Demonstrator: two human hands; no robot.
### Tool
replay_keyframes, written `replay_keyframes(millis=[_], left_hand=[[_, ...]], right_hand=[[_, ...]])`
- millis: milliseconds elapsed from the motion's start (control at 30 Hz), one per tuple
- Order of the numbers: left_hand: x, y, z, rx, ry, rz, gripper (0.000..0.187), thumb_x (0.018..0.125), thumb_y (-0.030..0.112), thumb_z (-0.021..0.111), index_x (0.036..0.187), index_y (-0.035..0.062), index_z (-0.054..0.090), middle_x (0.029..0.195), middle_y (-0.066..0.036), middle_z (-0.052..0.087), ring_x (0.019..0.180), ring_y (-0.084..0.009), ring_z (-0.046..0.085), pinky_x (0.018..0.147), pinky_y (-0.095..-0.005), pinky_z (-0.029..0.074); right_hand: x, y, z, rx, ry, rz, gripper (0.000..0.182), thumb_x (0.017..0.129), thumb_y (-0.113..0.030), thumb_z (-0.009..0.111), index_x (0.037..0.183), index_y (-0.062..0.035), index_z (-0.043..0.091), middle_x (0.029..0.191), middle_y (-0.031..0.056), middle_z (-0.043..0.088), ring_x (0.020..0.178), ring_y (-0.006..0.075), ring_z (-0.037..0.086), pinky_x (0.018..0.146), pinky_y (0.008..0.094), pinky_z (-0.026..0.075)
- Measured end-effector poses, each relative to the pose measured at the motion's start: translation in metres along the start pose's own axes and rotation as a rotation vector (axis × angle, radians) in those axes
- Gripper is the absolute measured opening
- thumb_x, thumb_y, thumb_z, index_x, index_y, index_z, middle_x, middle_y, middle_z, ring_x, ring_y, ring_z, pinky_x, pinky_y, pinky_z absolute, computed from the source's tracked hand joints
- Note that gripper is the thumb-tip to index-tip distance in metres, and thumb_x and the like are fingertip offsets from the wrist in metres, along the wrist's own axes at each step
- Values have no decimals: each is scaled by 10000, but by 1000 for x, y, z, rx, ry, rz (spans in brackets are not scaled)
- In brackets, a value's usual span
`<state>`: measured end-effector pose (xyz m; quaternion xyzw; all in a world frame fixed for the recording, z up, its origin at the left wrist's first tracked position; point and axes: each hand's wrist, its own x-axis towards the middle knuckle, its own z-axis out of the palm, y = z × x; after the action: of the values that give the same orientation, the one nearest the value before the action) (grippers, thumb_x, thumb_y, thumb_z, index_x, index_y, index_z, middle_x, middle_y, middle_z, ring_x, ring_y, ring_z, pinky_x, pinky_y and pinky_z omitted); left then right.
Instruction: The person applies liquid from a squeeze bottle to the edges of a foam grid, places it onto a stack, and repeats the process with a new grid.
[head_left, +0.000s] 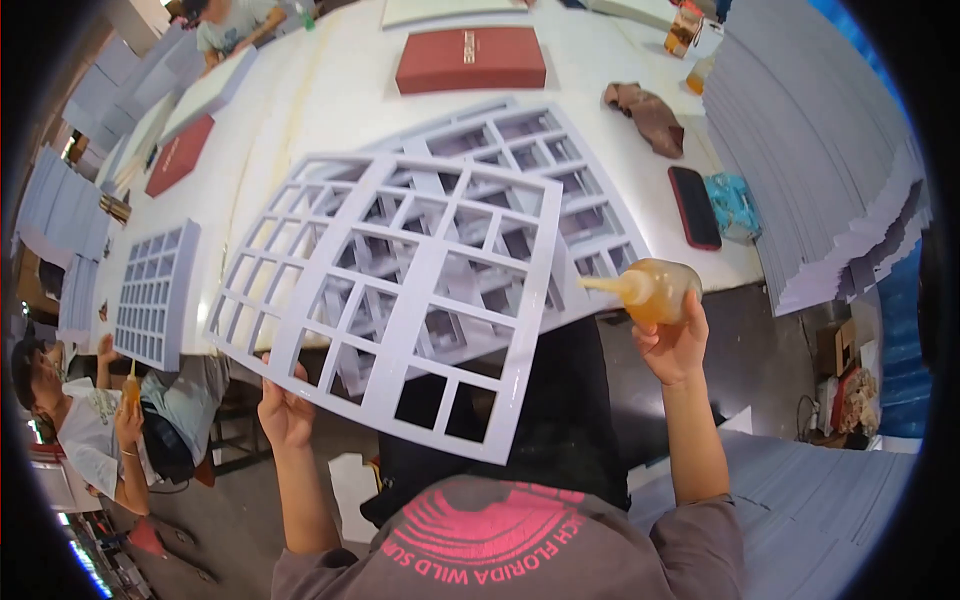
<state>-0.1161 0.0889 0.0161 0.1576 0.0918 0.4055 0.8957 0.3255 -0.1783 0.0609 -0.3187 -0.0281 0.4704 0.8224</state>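
A large white sheet with many rectangular cut-outs [425, 238] is tilted above the table's near edge. My left hand [287, 408] holds its lower left edge, thumb on top. My right hand [672, 345] grips a squeeze bottle of amber liquid [660, 288], its yellowish nozzle pointing left beside the sheet's right edge. Beneath the sheet, more white cut-out grids [592, 218] lie on the table, partly hidden by it.
On the white table [310, 90] are a red box [471, 60], a brown cloth [648, 118], a phone [694, 208] and a blue packet [733, 207]. Tall stacks of grey sheets [800, 150] stand at right. A co-worker [90, 425] sits at left with another bottle.
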Motion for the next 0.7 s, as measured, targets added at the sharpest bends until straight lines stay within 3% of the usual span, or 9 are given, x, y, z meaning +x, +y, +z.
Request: replay_keyframes(millis=[100, 167, 267, 333, 400, 533, 600, 700], left_hand=[[24, 4, 25, 54, -83, 77, 386, 879, 52, 536, 1254, 109, 464, 1241, -127, 516, 1142, -303, 517, 714, -325, 554], [46, -2, 46, 35, -155, 94, 386, 868, 42, 549, 1243, 89, 467, 1229, -127, 525, 1129, -294, 527, 689, -299, 541], [95, -24, 70, 171, -158, 237, 372, 869, 34, 546, 1231, 73, 472, 1209, -130, 539, 1152, -275, 509, 744, -284, 515], [135, -37, 88, 126, -217, 171, 351, 860, 29, 555, 1203, 72, 494, 1173, -123, 556, 1135, -257, 506, 820, -297, 478], [179, -53, 108, 168, -137, 187, 339, 852, 27, 566, 1183, 79, 509, 1143, -102, 565, 1095, -236, 510, 840, -310, 456], [304, -87, 132, 200, -372, 240, 306, 864, 27, 553, 1157, 101, 507, 1159, -69, 555, 1159, -238, 484, 903, -353, 449], [347, -116, 154, 368, -183, 224, 356, 861, 47, 565, 1196, 110, 462, 1189, -77, 528, 1165, -251, 476, 903, -402, 454], [397, -150, 119, 638, 212, -131, 413, 879, 128, 556, 1262, 90, 406, 1173, -96, 517, 1106, -250, 500, 833, -429, 480]], right_hand=[[23, 0, -1, 150, -173, -52, 619, 840, -450, 575, 1242, -1, 437, 1061, 110, 539, 635, 126, 402, 551, 226, 365], [39, 6, 10, 300, -255, -67, 625, 841, -441, 578, 1253, 4, 425, 1065, 120, 535, 657, 125, 407, 570, 224, 367], [64, 13, 12, 465, -362, -88, 627, 840, -435, 582, 1263, -2, 422, 1097, 134, 532, 711, 132, 436, 614, 243, 374], [75, 20, 19, 563, -378, -102, 626, 836, -444, 579, 1272, -25, 420, 1116, 116, 526, 727, 147, 452, 629, 261, 375], [83, 28, 13, 600, -372, -117, 643, 838, -476, 558, 1273, -20, 428, 1106, 120, 537, 728, 147, 458, 660, 275, 371], [80, 36, 5, 610, -375, -129, 655, 827, -500, 561, 1246, -9, 455, 1065, 132, 556, 747, 148, 476, 656, 275, 370], [78, 35, 4, 594, -370, -117, 658, 822, -497, 570, 1242, -4, 455, 1056, 135, 560, 752, 149, 480, 651, 278, 371], [79, 34, 4, 532, -321, -99, 598, 826, -471, 580, 1226, -38, 480, 1046, 114, 565, 747, 149, 469, 644, 273, 372]])
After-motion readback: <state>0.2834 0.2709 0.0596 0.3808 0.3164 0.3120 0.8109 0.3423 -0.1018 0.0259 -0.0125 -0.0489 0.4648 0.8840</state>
